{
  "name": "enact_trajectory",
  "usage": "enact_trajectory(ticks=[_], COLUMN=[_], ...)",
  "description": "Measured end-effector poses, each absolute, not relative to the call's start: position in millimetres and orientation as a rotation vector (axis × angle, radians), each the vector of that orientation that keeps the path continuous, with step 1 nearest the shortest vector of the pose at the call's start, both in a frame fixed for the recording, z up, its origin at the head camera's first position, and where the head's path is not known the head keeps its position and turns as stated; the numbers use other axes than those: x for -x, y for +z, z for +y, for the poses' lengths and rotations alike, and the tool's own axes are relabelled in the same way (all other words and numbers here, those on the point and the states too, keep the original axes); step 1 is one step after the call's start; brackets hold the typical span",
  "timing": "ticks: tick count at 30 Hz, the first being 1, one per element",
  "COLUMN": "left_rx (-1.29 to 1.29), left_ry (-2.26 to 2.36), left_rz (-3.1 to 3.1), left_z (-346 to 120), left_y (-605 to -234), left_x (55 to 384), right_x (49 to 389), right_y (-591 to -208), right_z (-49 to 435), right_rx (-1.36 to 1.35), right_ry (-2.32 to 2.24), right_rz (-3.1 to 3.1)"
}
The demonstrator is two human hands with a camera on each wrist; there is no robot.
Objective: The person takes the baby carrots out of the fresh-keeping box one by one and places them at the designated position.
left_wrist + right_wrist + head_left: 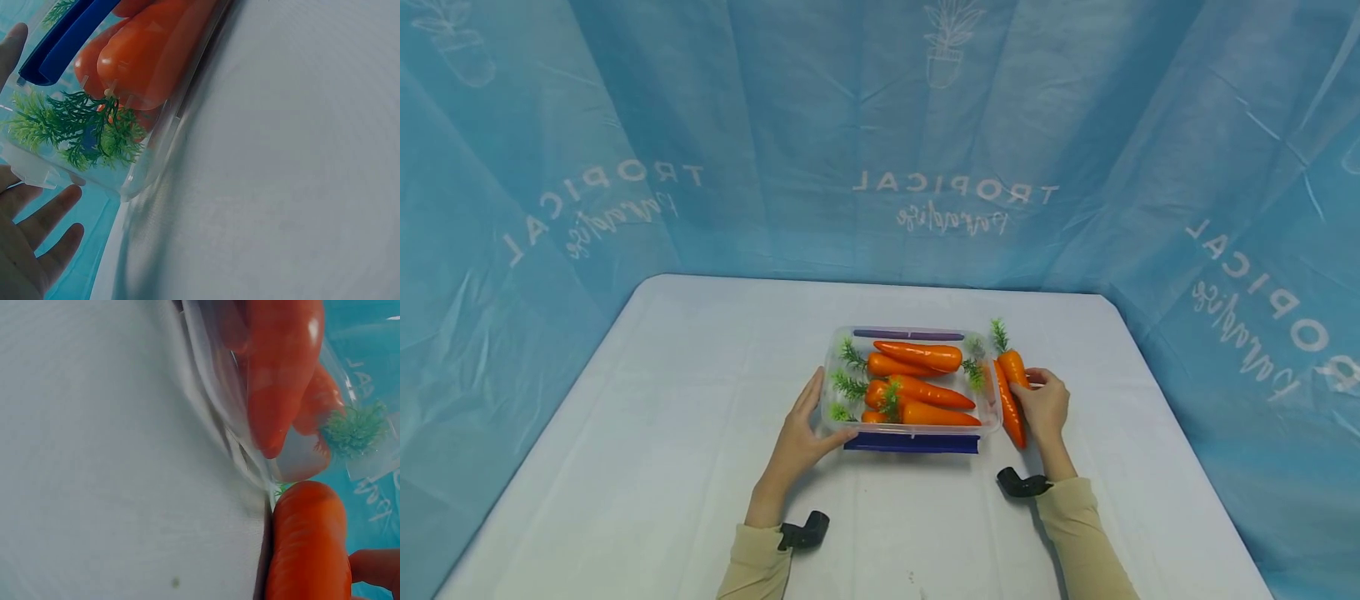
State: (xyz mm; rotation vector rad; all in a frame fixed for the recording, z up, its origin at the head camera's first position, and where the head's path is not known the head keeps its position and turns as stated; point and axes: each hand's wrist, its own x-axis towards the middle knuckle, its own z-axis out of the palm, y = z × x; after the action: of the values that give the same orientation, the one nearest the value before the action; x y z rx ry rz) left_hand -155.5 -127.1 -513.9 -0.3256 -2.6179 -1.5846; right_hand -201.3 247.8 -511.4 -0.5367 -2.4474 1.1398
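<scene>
A clear plastic box [992, 421] with blue latches stands on the table, holding several orange carrots [917, 354] with green leafy tops. My left hand [801, 429] rests on its left end, thumb at the front corner. In the left wrist view, the fingers [59, 247] are straight and spread beside the box's end. Right of the box, my right hand [1043, 404] pinches a carrot [1012, 367] whose leafy top points away from me. Another carrot [1009, 412] lies between that hand and the box. In the right wrist view, a finger [375, 565] touches a carrot [309, 544].
A white-covered table [700, 375] spreads out around the box. Blue printed curtains [805, 150] hang behind it and along both sides. The front blue latch [912, 443] is folded outward, and a back latch [908, 335] shows at the far rim.
</scene>
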Motion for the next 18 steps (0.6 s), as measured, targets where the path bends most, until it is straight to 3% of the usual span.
enact_trajectory(ticks=[18], left_rx=[0.333], left_ry=[-1.595], left_rz=[-2.601], left_z=[-128], left_y=[-510], left_x=[154], right_x=[198], right_y=[-500], right_z=[247], right_rx=[0.502], right_ry=[1.123], right_rz=[-2.464])
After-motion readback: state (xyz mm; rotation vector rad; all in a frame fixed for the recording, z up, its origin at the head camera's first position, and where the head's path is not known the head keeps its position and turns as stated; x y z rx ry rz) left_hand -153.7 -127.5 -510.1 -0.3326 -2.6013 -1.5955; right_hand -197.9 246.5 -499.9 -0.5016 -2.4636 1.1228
